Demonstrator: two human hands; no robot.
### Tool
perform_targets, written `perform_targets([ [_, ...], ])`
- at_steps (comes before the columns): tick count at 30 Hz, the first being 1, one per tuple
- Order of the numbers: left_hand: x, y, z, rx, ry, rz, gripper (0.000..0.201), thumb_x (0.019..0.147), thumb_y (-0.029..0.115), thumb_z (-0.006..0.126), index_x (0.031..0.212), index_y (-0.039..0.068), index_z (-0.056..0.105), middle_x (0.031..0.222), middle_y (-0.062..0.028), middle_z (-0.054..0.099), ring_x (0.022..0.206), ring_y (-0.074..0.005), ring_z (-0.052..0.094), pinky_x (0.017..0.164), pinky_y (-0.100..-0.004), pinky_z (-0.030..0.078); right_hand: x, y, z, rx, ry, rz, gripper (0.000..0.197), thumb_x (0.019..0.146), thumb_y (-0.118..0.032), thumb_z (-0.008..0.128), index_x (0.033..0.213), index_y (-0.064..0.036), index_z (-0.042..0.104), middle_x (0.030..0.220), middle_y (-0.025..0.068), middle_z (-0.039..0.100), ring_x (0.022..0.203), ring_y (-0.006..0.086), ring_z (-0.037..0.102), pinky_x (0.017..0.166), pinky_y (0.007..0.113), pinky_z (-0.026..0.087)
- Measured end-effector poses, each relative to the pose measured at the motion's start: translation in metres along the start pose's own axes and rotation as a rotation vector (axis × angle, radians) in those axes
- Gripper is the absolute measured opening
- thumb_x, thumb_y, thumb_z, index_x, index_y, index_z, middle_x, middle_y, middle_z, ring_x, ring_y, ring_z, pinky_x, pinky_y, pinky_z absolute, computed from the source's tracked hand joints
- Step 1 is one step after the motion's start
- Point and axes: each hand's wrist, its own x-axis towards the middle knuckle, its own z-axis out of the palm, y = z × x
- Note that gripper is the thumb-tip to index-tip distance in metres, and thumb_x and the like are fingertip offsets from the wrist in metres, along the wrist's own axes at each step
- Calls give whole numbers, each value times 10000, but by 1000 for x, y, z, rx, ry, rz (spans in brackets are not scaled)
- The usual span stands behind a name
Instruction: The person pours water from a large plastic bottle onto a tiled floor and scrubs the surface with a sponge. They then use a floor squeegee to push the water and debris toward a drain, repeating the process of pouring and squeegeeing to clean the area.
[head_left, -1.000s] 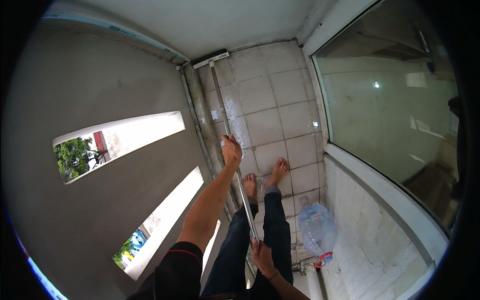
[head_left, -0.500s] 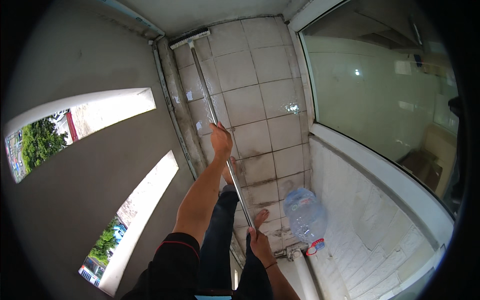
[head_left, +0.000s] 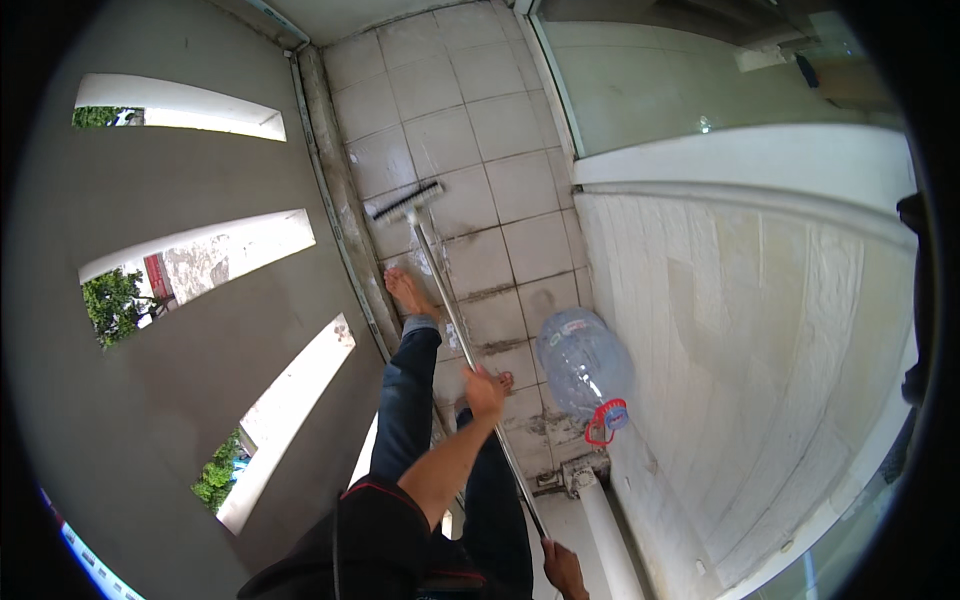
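A long-handled floor scrub brush (head_left: pixel 408 203) has its wide bristled head on the wet tiled floor (head_left: pixel 440 135). Its metal pole slants back between my feet toward the lower right. Partway down the pole, my left hand (head_left: pixel 484 393) is wrapped round it. My right hand (head_left: pixel 565 568) grips the pole close to its near end, at the lower edge of the picture. My bare left foot (head_left: pixel 408 294) is on the tiles behind the brush head, and my right foot shows partly beside my left hand.
A big clear-blue water jug (head_left: pixel 583 365) with a red handle lies by the right wall (head_left: pixel 735 350). Near it a white pipe (head_left: pixel 610 535) meets the floor. A grey wall (head_left: pixel 200 180) with slot openings runs along the left. Above the right wall is a glass pane (head_left: pixel 660 90).
The brush head has come back from the far left corner to near my left foot. Both hands have drawn back with the pole. My left foot now shows farther forward.
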Motion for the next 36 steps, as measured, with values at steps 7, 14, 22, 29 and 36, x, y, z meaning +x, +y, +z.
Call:
perform_targets([
  [7,-186,-128,23,378,-21,-134,342,1034,329,357,1080,-9,371,748,-337,620,742,-525,626,640,-587,509,-148,113,16,91,-5,258,402,1019,-367,454,840,-35,593,595,255,557,470,460,494,399,477,367],
  [14,-201,-87,10,341,-196,-252,326,1029,336,356,1106,22,400,770,-316,633,748,-511,634,646,-580,504,-169,81,-9,69,4,298,384,1023,-323,445,867,-6,596,633,297,559,542,509,506,437,517,376],
  [22,39,177,-10,-35,-106,77,422,1026,395,364,1056,-17,451,907,-369,615,884,-565,577,759,-610,435,-28,-126,-98,46,201,-88,378,1030,-295,427,884,9,599,692,315,579,631,510,555,496,521,383],
  [29,266,375,-75,45,206,262,408,1006,394,415,1078,-5,460,895,-356,633,870,-559,588,746,-613,455,135,-332,-161,325,86,-278,550,1019,-421,436,760,45,568,595,230,523,593,361,597,559,454,424],
  [36,396,382,-113,154,228,347,406,1005,375,380,1088,-16,451,907,-378,622,919,-560,588,788,-596,459,203,-442,-90,402,118,-490,620,1030,-459,379,759,43,623,677,270,595,694,449,611,619,481,482],
])
